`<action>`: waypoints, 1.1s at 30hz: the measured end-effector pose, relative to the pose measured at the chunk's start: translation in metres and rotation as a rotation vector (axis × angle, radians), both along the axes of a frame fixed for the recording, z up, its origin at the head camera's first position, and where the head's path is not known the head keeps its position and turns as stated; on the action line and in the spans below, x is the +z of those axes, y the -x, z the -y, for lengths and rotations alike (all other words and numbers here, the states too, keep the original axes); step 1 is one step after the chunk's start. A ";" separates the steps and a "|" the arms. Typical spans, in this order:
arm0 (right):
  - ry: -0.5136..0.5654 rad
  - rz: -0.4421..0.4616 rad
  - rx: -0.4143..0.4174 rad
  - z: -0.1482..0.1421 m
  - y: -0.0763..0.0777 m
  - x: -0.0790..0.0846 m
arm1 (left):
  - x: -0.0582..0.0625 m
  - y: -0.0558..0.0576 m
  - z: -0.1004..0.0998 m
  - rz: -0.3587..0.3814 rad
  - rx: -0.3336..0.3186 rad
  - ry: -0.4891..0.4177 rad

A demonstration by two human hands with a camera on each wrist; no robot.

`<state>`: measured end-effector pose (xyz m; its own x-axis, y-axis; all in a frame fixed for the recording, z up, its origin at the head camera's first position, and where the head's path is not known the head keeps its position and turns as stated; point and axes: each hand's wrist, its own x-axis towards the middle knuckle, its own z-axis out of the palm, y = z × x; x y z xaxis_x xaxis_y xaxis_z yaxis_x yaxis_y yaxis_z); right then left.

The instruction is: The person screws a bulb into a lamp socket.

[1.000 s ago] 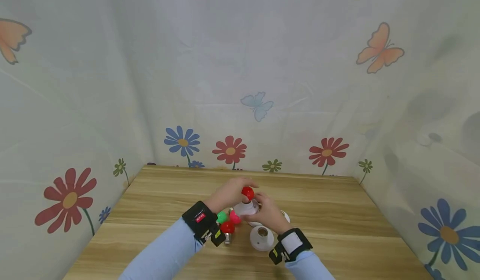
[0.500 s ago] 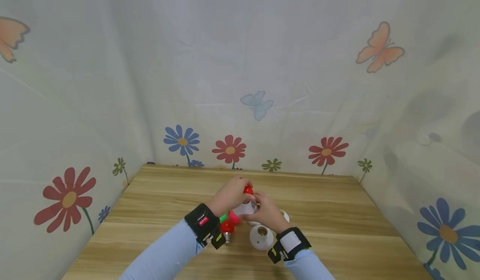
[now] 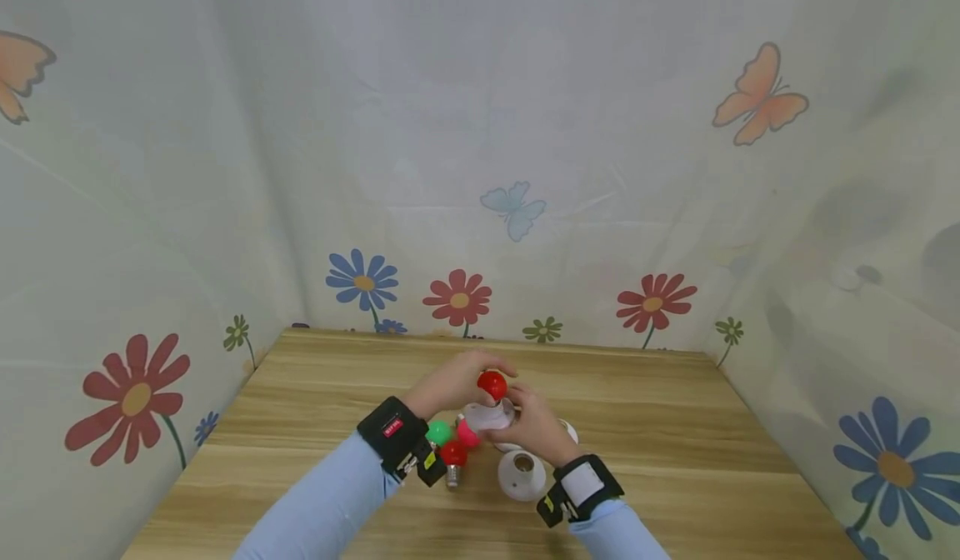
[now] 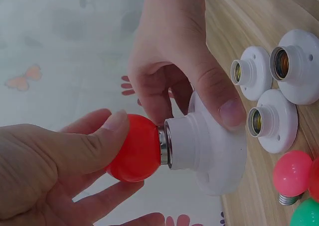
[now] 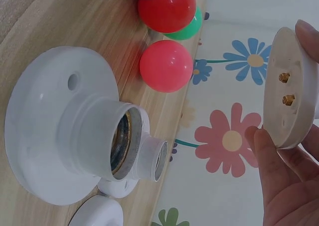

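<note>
My left hand (image 3: 448, 385) holds a red light bulb (image 4: 134, 148) between thumb and fingers. The bulb's metal screw base sits partly inside the mouth of a white lamp holder (image 4: 217, 153), with some thread still showing. My right hand (image 3: 536, 427) grips that holder by its round base, thumb on one side and fingers on the other. Both things are raised above the table. In the right wrist view the holder's underside (image 5: 286, 94) shows two brass screws, while the bulb is hidden there.
Three more white lamp holders, one of them nearest (image 3: 522, 475), stand on the wooden table (image 3: 675, 460) by my right hand. Under my left wrist lie a second red bulb (image 3: 453, 452), a green bulb (image 3: 439, 433) and a pink bulb (image 3: 467, 435). Patterned cloth (image 3: 600, 168) surrounds the table.
My left hand has turned about the red bulb; half a second ago its fingers covered more of it. The left wrist has shifted slightly left. My right hand keeps the holder nearly still.
</note>
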<state>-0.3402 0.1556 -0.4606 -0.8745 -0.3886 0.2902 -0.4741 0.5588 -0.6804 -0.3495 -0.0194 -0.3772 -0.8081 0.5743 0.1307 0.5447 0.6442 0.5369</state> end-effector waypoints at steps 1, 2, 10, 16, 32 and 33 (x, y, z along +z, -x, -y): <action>0.003 0.001 0.004 0.000 0.000 0.000 | 0.001 0.000 0.001 0.011 -0.014 -0.002; 0.005 0.005 0.008 0.000 0.000 0.000 | 0.002 0.000 0.001 0.014 -0.017 0.004; -0.004 0.020 0.013 0.000 -0.001 0.001 | 0.001 -0.003 -0.002 -0.014 0.072 0.037; 0.005 0.006 0.023 0.000 -0.002 0.002 | 0.002 -0.011 -0.008 -0.027 0.149 0.027; -0.003 0.029 0.000 -0.001 -0.003 0.002 | 0.004 -0.006 0.002 0.029 0.013 -0.017; -0.001 0.035 -0.002 -0.001 -0.003 0.002 | 0.005 -0.005 0.003 0.034 0.004 -0.012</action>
<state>-0.3370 0.1564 -0.4583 -0.8849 -0.3871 0.2591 -0.4490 0.5608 -0.6957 -0.3441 -0.0224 -0.3721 -0.8146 0.5694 0.1104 0.5235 0.6397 0.5628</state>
